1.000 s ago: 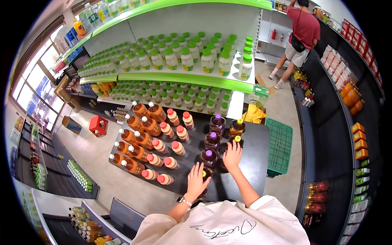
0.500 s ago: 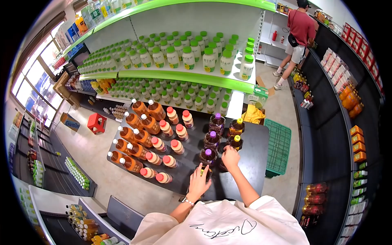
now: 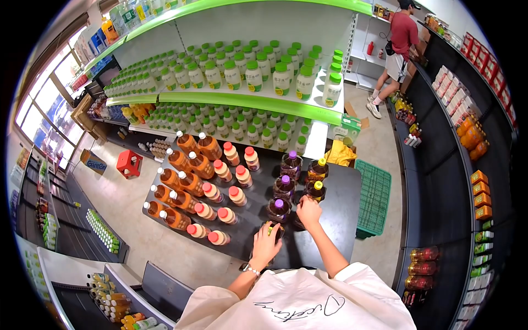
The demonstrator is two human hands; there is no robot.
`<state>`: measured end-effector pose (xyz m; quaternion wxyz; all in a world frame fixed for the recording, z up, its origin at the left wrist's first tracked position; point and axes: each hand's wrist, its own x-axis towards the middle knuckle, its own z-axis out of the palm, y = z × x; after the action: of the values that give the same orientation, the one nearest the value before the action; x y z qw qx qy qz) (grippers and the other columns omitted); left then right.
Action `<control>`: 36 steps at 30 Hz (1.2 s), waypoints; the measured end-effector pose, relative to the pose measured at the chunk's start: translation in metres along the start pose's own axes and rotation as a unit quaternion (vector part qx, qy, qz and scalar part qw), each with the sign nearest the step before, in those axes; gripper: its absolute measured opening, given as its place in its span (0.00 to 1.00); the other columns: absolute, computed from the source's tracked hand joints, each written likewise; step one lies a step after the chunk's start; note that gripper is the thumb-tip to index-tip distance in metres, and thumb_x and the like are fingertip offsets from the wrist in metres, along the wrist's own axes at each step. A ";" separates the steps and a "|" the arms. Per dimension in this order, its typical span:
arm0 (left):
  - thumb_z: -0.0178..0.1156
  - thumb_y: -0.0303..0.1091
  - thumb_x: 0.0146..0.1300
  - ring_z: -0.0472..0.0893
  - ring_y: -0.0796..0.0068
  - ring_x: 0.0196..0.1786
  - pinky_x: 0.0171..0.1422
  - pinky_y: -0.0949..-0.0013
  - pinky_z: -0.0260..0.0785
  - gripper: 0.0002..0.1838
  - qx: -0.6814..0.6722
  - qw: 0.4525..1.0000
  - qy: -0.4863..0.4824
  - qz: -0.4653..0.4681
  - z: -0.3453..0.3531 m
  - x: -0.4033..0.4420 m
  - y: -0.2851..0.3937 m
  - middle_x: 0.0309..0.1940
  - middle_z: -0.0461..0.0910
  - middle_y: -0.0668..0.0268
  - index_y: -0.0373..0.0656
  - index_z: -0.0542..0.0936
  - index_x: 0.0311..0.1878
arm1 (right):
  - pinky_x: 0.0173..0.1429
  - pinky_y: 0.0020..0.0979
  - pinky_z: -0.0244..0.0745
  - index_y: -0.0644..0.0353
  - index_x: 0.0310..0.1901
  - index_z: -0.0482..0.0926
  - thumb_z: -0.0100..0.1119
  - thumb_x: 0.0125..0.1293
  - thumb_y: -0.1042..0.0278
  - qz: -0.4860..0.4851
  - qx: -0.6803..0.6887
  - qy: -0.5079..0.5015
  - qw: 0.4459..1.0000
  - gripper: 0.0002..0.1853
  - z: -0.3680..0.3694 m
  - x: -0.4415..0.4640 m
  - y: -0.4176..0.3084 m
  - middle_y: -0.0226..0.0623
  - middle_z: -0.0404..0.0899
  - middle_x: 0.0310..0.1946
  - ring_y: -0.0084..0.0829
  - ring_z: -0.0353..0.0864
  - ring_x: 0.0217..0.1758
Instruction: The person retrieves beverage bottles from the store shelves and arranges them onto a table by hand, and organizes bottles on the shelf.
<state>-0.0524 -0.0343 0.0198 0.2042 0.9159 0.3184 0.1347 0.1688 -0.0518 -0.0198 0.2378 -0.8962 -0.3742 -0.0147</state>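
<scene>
On the dark table (image 3: 258, 187), my left hand (image 3: 266, 245) has its fingers curled round the top of a dark drink bottle (image 3: 279, 233) near the front edge. A bit of yellow shows between those fingers. My right hand (image 3: 309, 212) closes over the top of another dark bottle (image 3: 298, 223), whose cap is hidden. Just beyond stand purple-capped bottles (image 3: 279, 209) in a column and yellow-capped bottles (image 3: 315, 190) beside them. Further left are rows of red-capped cream-coloured bottles (image 3: 237, 196) and white-capped orange-brown bottles (image 3: 179, 219).
Behind the table rises a shelf (image 3: 247, 103) of green-capped white bottles (image 3: 254, 77). A green crate (image 3: 374, 198) stands at the table's right, with yellow cloth (image 3: 340, 154) nearby. A red stool (image 3: 128, 164) is on the left floor. A person (image 3: 403, 44) stands at the far right shelves.
Both hands stay at nearly the same spots, with my left fingers drawn in closer on the bottle top. The person at the back has shifted stance.
</scene>
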 end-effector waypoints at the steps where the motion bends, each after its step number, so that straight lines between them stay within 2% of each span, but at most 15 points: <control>1: 0.65 0.38 0.58 0.70 0.52 0.67 0.68 0.52 0.63 0.32 -0.004 1.000 -0.002 -0.002 -0.001 -0.001 0.000 0.66 0.68 0.53 0.49 0.70 0.67 | 0.41 0.45 0.80 0.52 0.33 0.80 0.64 0.56 0.64 0.002 0.001 -0.002 1.000 0.05 0.001 0.000 0.001 0.38 0.84 0.33 0.43 0.84 0.39; 6: 0.65 0.39 0.57 0.70 0.52 0.67 0.65 0.51 0.66 0.32 0.012 0.999 0.042 0.022 0.008 -0.001 -0.004 0.64 0.70 0.54 0.51 0.71 0.67 | 0.40 0.46 0.81 0.52 0.33 0.81 0.62 0.56 0.62 -0.012 -0.011 0.031 0.999 0.06 0.006 0.001 0.002 0.40 0.84 0.32 0.44 0.85 0.38; 11: 0.66 0.40 0.56 0.71 0.55 0.65 0.65 0.52 0.65 0.30 0.008 1.000 0.006 0.000 -0.001 0.000 0.003 0.62 0.70 0.58 0.51 0.73 0.64 | 0.42 0.44 0.82 0.51 0.32 0.83 0.63 0.54 0.61 -0.002 -0.009 -0.003 1.000 0.07 -0.002 -0.001 0.001 0.39 0.86 0.34 0.41 0.86 0.39; 12: 0.66 0.39 0.56 0.71 0.55 0.65 0.65 0.52 0.64 0.30 0.008 1.000 0.003 -0.002 -0.001 0.000 0.004 0.62 0.71 0.58 0.51 0.73 0.64 | 0.45 0.43 0.81 0.52 0.36 0.83 0.63 0.56 0.59 0.007 -0.001 -0.020 1.000 0.09 -0.001 -0.001 0.002 0.40 0.85 0.37 0.43 0.85 0.41; 15: 0.65 0.40 0.56 0.71 0.54 0.64 0.65 0.50 0.64 0.29 -0.005 1.000 0.002 0.003 0.000 -0.005 0.002 0.61 0.71 0.58 0.50 0.74 0.62 | 0.56 0.45 0.74 0.57 0.48 0.79 0.62 0.62 0.61 0.029 0.273 0.036 0.961 0.15 -0.004 0.001 0.008 0.42 0.82 0.44 0.46 0.80 0.50; 18: 0.65 0.40 0.56 0.70 0.52 0.65 0.66 0.49 0.63 0.30 -0.006 1.000 0.004 -0.004 0.005 0.001 0.001 0.62 0.70 0.57 0.51 0.73 0.63 | 0.54 0.41 0.73 0.57 0.49 0.78 0.61 0.62 0.68 0.071 0.312 0.164 0.933 0.13 -0.028 -0.006 0.026 0.40 0.81 0.41 0.42 0.80 0.49; 19: 0.65 0.40 0.56 0.69 0.52 0.66 0.66 0.49 0.63 0.30 -0.007 1.000 0.003 -0.005 0.006 0.000 0.000 0.62 0.70 0.56 0.51 0.72 0.64 | 0.49 0.38 0.75 0.58 0.50 0.77 0.60 0.63 0.70 0.092 0.380 0.176 0.904 0.13 -0.028 -0.013 0.040 0.39 0.81 0.39 0.41 0.81 0.45; 20: 0.65 0.40 0.56 0.69 0.52 0.66 0.66 0.49 0.63 0.30 -0.004 1.000 0.005 -0.003 0.005 0.001 0.001 0.62 0.70 0.56 0.51 0.72 0.63 | 0.45 0.37 0.76 0.56 0.53 0.74 0.59 0.64 0.69 0.183 0.429 0.140 0.874 0.16 -0.027 -0.023 0.055 0.38 0.80 0.37 0.40 0.81 0.37; 22: 0.65 0.39 0.56 0.70 0.52 0.65 0.66 0.49 0.63 0.30 -0.007 1.000 0.004 -0.002 0.003 0.002 0.002 0.62 0.70 0.57 0.50 0.72 0.63 | 0.45 0.39 0.78 0.56 0.57 0.71 0.60 0.63 0.64 0.255 0.307 0.064 0.915 0.21 -0.011 -0.053 0.101 0.44 0.81 0.34 0.41 0.83 0.37; 24: 0.64 0.37 0.56 0.70 0.53 0.64 0.66 0.50 0.63 0.28 -0.017 1.000 0.009 0.005 0.000 0.005 0.005 0.61 0.70 0.57 0.48 0.73 0.62 | 0.49 0.46 0.78 0.53 0.61 0.69 0.61 0.60 0.56 0.331 0.160 -0.112 0.923 0.27 0.008 -0.092 0.142 0.51 0.83 0.34 0.51 0.85 0.41; 25: 0.65 0.37 0.56 0.70 0.53 0.64 0.66 0.50 0.63 0.28 -0.014 1.000 0.003 0.002 -0.002 0.005 0.006 0.61 0.70 0.57 0.48 0.73 0.62 | 0.56 0.52 0.76 0.49 0.66 0.65 0.61 0.57 0.52 0.348 0.117 -0.183 0.912 0.35 0.027 -0.114 0.163 0.55 0.84 0.45 0.57 0.83 0.52; 28: 0.65 0.36 0.56 0.70 0.53 0.64 0.66 0.50 0.63 0.28 -0.016 1.000 0.005 -0.004 0.000 0.006 0.006 0.61 0.70 0.57 0.47 0.73 0.62 | 0.59 0.52 0.76 0.45 0.71 0.61 0.61 0.57 0.53 0.348 0.113 -0.231 0.902 0.39 0.031 -0.162 0.162 0.58 0.82 0.48 0.57 0.81 0.55; 29: 0.65 0.36 0.56 0.70 0.53 0.64 0.66 0.50 0.63 0.28 -0.017 1.000 0.002 -0.005 -0.002 0.006 0.007 0.61 0.70 0.57 0.47 0.73 0.62 | 0.48 0.45 0.80 0.58 0.70 0.62 0.62 0.57 0.56 0.318 0.126 -0.199 0.918 0.38 0.043 -0.177 0.163 0.49 0.86 0.30 0.50 0.87 0.38; 32: 0.65 0.36 0.56 0.70 0.53 0.64 0.65 0.50 0.63 0.28 -0.012 1.000 -0.004 -0.004 -0.003 -0.001 0.007 0.61 0.70 0.57 0.48 0.73 0.62 | 0.45 0.42 0.81 0.64 0.70 0.59 0.62 0.58 0.56 0.400 0.217 -0.310 0.834 0.41 0.035 -0.184 0.158 0.45 0.86 0.26 0.45 0.88 0.34; 36: 0.65 0.36 0.57 0.70 0.53 0.64 0.66 0.51 0.63 0.28 -0.016 1.000 -0.003 -0.007 -0.001 0.006 0.007 0.61 0.70 0.57 0.48 0.73 0.63 | 0.47 0.41 0.80 0.62 0.74 0.54 0.59 0.58 0.53 0.346 0.144 -0.356 0.856 0.44 0.034 -0.163 0.168 0.42 0.87 0.30 0.41 0.88 0.39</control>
<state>-0.0441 -0.0350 0.0252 0.2204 0.9108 0.3220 0.1351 0.1603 -0.2474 -0.1535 0.2039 -0.8677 -0.0968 0.4429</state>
